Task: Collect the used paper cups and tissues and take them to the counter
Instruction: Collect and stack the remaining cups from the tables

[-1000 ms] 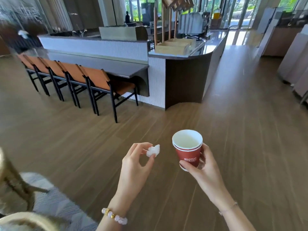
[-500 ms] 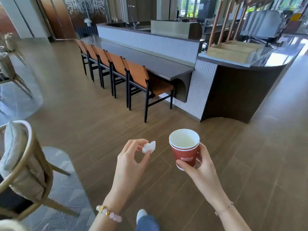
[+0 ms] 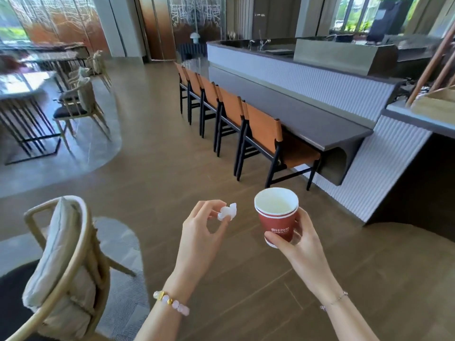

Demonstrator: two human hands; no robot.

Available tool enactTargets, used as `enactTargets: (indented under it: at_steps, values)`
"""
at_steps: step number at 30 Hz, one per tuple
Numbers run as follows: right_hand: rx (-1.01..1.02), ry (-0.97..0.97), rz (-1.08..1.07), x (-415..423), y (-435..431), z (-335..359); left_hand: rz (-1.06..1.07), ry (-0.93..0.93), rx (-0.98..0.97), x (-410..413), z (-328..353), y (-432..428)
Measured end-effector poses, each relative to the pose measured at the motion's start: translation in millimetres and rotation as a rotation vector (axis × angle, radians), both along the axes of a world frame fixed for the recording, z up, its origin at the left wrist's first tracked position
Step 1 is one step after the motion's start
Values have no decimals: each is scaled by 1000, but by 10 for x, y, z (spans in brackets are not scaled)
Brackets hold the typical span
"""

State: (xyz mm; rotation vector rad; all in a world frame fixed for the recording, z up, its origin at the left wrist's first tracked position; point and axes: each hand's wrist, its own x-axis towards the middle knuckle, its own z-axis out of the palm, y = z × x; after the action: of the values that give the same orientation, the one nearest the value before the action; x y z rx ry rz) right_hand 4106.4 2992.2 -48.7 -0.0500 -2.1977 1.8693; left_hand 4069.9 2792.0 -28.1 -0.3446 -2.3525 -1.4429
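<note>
Gripping upright red paper cup (image 3: pixel 277 223) in right hand (image 3: pixel 304 243), pinching crumpled white tissue (image 3: pixel 227 212) in left hand (image 3: pixel 200 238). Gotta aim for long grey counter (image 3: pixel 307 123), 1 o'clock, nearer right.

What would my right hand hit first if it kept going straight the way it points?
Probably the nearest orange chair at the counter; only bare floor shows between it and your right hand holding the paper cup, though depth is unclear.

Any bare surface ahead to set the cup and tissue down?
Long grey ledge under the white ribbed counter wall: bare along its length. Orange-backed chairs crowd its near edge; its right end is open. Higher top at right holds a wooden tray.
</note>
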Motion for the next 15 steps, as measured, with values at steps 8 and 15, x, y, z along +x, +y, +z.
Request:
enactTargets:
  at_steps: [8,15]
  values:
    - [-26,-6,206,-1576,-514,-59,214,46,-37,-1132,-103,-470]
    - [-86,18,381,-3225,-900,-86,419,64,-63,-2439,-95,-792]
